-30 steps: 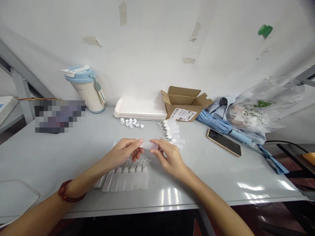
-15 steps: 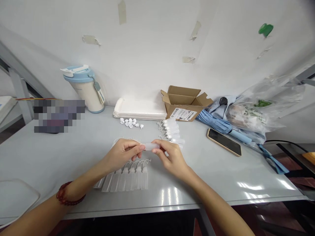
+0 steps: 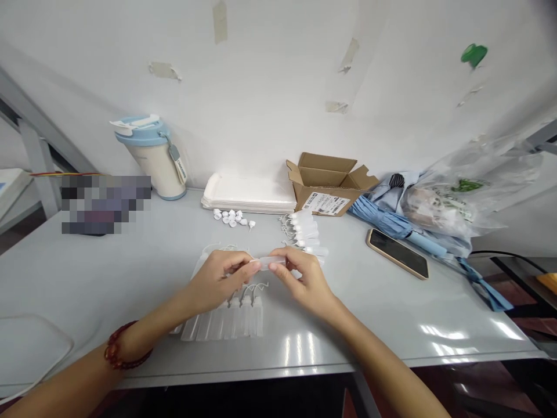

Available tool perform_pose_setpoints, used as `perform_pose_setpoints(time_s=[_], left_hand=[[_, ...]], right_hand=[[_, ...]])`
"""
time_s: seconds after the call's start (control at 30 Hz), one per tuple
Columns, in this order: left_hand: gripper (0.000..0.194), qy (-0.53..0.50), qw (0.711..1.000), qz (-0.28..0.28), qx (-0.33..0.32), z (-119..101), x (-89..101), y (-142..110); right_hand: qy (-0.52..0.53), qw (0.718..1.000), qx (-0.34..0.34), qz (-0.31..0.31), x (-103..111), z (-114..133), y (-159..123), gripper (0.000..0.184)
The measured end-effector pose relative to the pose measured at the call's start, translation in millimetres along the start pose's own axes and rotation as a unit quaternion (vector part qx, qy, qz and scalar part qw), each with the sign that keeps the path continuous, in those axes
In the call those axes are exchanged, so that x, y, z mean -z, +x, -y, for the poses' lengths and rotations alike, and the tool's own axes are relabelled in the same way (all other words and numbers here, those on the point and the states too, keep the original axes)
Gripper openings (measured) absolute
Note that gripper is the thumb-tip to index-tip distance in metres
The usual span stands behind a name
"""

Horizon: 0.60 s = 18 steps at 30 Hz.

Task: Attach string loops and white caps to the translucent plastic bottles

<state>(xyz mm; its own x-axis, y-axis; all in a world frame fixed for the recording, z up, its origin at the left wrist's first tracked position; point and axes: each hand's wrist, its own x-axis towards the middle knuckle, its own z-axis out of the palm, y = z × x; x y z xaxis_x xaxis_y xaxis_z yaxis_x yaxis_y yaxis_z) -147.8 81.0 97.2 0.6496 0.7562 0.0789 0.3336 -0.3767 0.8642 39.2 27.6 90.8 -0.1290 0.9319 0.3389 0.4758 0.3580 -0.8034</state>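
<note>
Between my hands, above the table, lies a small translucent plastic bottle (image 3: pixel 266 263), held sideways. My left hand (image 3: pixel 224 277) pinches its left end, covering the neck. My right hand (image 3: pixel 300 273) grips the other end between thumb and fingers. Below and left stands a row of similar clear bottles (image 3: pixel 228 322) with thin strings at their tops, partly behind my left hand. More such bottles (image 3: pixel 304 226) with white caps and strings lie beyond my right hand. Several loose white caps (image 3: pixel 230 217) are grouped farther back.
Along the wall are a stack of white trays (image 3: pixel 252 194), an open cardboard box (image 3: pixel 326 188) and a cream tumbler with a blue lid (image 3: pixel 156 159). At right lie a phone (image 3: pixel 398 253), a folded blue umbrella (image 3: pixel 383 217) and a clear plastic bag (image 3: pixel 456 197).
My left hand has turned slightly at the bottle's end and its fingers have curled in more. Both hands still hold the bottle. The whole view has shifted slightly.
</note>
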Motion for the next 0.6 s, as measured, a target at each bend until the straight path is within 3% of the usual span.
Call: perform_pose_setpoints(time_s=[0.13,0.23,0.43,0.6], left_hand=[[0.047,-0.1,0.989,0.039,0.103,-2.9,5.2,2.5],[0.046,-0.135,0.981,0.07,0.117,-0.7,6.4,2.7],[0.046,-0.09,0.989,0.048,0.103,2.6,2.0,0.8],[0.043,0.066,0.998,0.01,0.0,-1.4,2.5,0.2]], right_hand=[[-0.139,0.973,0.182,-0.034,-5.7,-5.2,-3.5,0.019],[-0.175,0.957,0.225,-0.061,-8.3,-9.3,-4.5,0.021],[-0.225,0.95,0.211,-0.044,-11.0,-12.1,-5.5,0.022],[-0.148,0.981,0.124,-0.011,-12.8,-6.1,-7.9,0.03]])
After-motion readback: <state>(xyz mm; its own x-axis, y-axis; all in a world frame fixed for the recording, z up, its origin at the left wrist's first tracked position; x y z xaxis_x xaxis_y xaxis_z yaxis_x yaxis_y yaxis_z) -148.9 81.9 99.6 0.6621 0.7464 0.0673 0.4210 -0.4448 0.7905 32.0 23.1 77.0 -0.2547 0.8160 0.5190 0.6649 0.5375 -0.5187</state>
